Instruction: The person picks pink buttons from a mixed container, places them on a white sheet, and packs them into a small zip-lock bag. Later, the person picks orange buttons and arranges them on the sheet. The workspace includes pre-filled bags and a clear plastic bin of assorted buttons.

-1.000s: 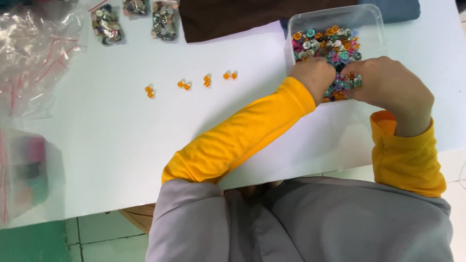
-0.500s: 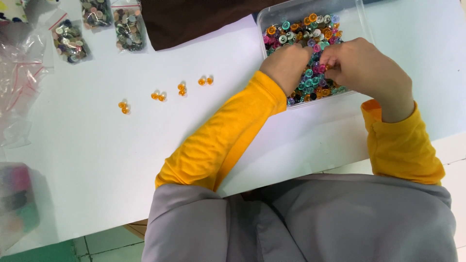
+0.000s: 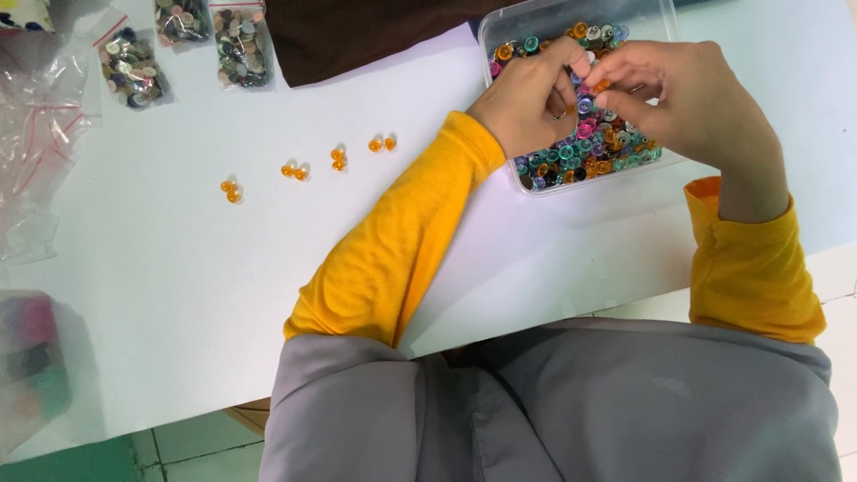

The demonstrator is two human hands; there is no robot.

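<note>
View from above of a person in yellow sleeves and a grey garment seated at a white table (image 3: 223,295). At about one o'clock sits a clear plastic tub (image 3: 500,27) filled with small round beads in many colours (image 3: 580,156). Both hands meet over it. The left hand (image 3: 527,98) has its fingers curled in, tips pinched close among the beads; what it grips, if anything, cannot be told. The right hand (image 3: 687,98) is likewise curled, fingertips (image 3: 607,85) pressed close to the left hand's, seemingly around something small and orange. At ten to eleven o'clock, four pairs of orange beads (image 3: 337,159) lie in a loose row on the table. At eleven o'clock are small clear bags of beads (image 3: 241,46), with a dark brown cloth (image 3: 357,36) at twelve and crumpled empty plastic bags (image 3: 40,134) at nine
</note>
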